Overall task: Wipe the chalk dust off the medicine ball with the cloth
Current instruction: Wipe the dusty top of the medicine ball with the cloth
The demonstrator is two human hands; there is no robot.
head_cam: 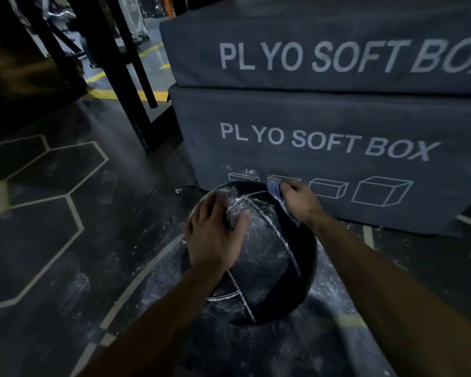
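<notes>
White chalk dust (259, 229) still lies on the big round black medicine ball with pale seams (269, 268), most of all near the top and down the middle. The ball sits on the dark rubber floor with pale six-sided lines (52, 227), just in front of the lower of two stacked grey soft boxes with white letters (324, 142). More dust is spilled on the floor round it.

The left hand (215, 235) lies flat on top of the ball with fingers spread, pressing to keep it in place. The right hand (299, 200) is at the far upper side of the ball, fingers curled tight round a small blue-grey cloth (275, 189). The two hands are apart, one on each side of the top seam.

What could go wrong, I think: the ball is round, so a hard push with the cloth could make it roll if the left hand slips on the dust. The cloth is bunched small, so it may just smear the dust about. Dust on the floor could get back on the ball if it turns over
</notes>
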